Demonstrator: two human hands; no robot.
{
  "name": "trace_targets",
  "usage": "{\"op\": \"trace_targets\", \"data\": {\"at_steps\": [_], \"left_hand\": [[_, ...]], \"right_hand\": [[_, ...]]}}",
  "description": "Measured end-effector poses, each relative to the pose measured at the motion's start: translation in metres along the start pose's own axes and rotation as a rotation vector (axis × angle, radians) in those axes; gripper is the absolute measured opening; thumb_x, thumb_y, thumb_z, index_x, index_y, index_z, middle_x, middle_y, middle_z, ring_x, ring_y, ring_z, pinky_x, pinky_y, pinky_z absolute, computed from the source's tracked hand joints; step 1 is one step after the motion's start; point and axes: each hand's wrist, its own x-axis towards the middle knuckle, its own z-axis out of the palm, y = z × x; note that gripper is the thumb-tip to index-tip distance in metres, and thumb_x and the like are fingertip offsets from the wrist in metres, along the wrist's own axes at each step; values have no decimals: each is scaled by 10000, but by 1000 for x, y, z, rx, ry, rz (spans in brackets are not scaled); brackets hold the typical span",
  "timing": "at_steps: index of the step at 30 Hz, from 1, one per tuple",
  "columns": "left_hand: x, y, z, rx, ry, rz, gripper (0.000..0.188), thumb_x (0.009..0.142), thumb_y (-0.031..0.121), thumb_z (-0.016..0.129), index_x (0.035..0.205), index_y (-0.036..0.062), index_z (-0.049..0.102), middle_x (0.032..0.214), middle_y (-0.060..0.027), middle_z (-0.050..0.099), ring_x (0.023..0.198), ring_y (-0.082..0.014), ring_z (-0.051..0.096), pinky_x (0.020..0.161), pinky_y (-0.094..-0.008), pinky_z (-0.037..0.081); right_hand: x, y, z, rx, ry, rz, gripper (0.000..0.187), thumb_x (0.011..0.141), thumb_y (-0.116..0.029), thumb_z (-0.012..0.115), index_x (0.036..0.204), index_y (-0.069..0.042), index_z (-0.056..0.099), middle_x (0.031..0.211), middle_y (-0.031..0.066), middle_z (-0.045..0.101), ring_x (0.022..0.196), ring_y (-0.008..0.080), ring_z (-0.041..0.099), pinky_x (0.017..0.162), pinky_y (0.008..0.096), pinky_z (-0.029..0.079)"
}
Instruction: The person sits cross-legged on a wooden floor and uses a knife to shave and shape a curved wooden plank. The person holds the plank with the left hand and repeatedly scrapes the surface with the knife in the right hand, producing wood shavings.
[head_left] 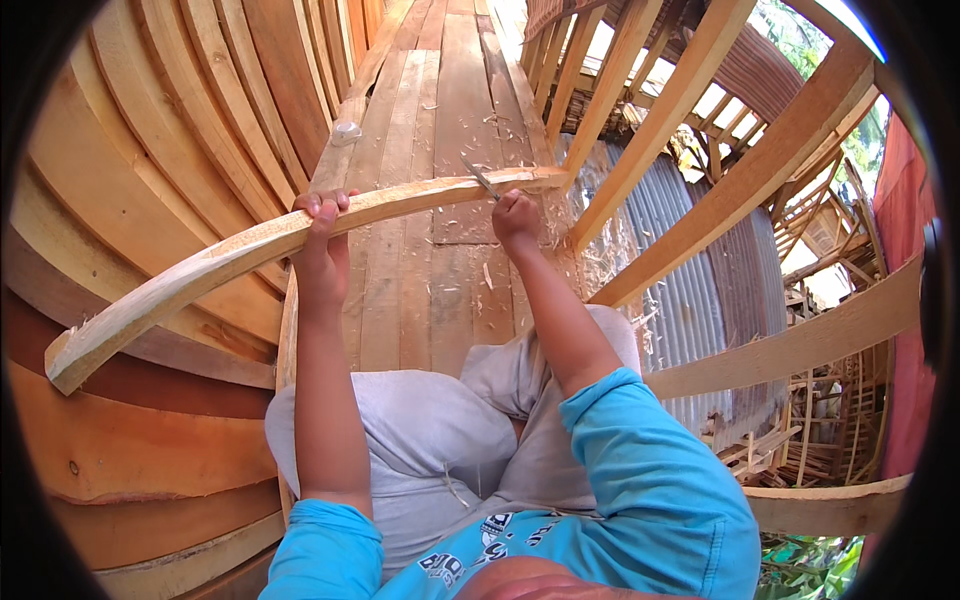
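A long squared wooden pole (225, 258), looking curved in this view, lies across in front of my knees from the left wall to the railing. My left hand (325, 222) is closed around it, left of its middle, with the fingers over the far side. In my right hand (516, 214) is a knife (477, 175); the fist hides its handle. The thin blade points away and to the left, and it crosses the pole near its right end. Freshly cut pale faces show along the pole's upper side.
Curls of wood shavings (487, 277) are scattered over the plank floor (400, 290). A small clear container (346, 132) rests by the left plank wall (130, 190). Wooden railing slats (660, 125) stand at the right, with corrugated metal sheets (680, 260) beyond and below them.
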Motion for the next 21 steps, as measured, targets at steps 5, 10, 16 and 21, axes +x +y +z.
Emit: {"op": "trace_targets", "data": {"at_steps": [5,10,16,21], "left_hand": [[-1,-4,4,-26,-48,-35,221,867,77,686,918,151,484,904,-4,515,997,-169,529,1078,-415,373],[0,-4,-4,-37,-55,-1,230,868,100,696,925,157,480,921,-3,514,1012,-165,519,1079,-403,359],[-8,16,-12,15,-12,-18,230,867,116,706,928,161,488,939,3,517,1034,-158,508,1056,-363,366],[-3,-18,5,-43,-56,-53,226,870,113,702,932,159,489,933,9,510,1033,-155,507,1046,-352,374]], "right_hand": [[-2,-1,-24,44,-157,108,552,945,-316,311,817,80,673,861,337,639,877,493,626,853,545,477],[-13,-43,-65,84,-334,68,577,960,-368,320,835,68,677,919,350,629,934,494,614,892,539,458],[-28,-100,-68,42,-485,37,586,970,-357,275,917,58,686,1019,337,633,1032,455,613,946,523,450],[38,49,-39,56,-320,375,605,967,-370,266,1037,86,657,1118,331,611,1129,456,568,987,500,432]]}}
